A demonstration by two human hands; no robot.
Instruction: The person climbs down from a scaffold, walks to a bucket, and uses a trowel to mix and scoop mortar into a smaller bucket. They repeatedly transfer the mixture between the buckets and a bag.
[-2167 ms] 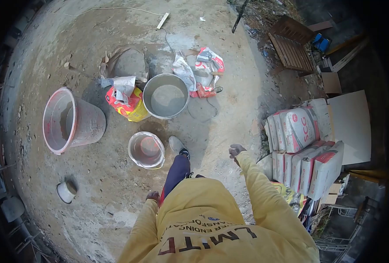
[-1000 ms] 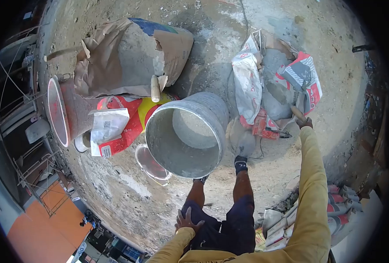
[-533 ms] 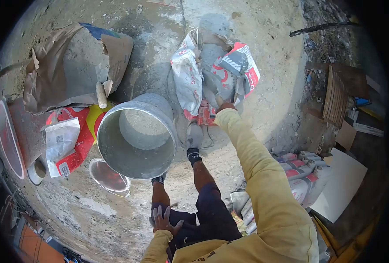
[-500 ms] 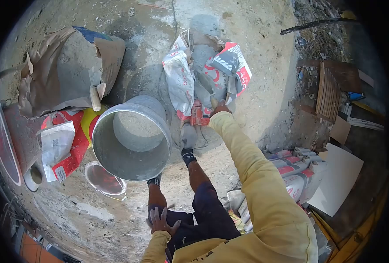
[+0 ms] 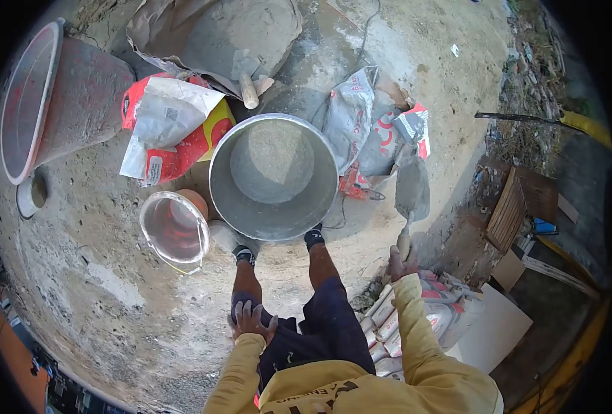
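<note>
I have the right hand (image 5: 402, 264) closed around the handle of the trowel (image 5: 412, 190), a narrow grip. The grey blade extends forward from the grip, clear of the ground bags. The left hand (image 5: 252, 321) is open, fingers spread, resting on the left leg of the dark shorts (image 5: 278, 348); I see nothing held in it.

Forward and left of the trowel grip, I locate the large bucket (image 5: 273, 215), grey material at its base. The red power tool (image 5: 353, 183) lies between bucket and blade, touching the opened bag (image 5: 382, 141). The small bucket (image 5: 181, 224) is forward-left of the left hand. The bag stack (image 5: 444, 314) is just beside the right forearm.
</note>
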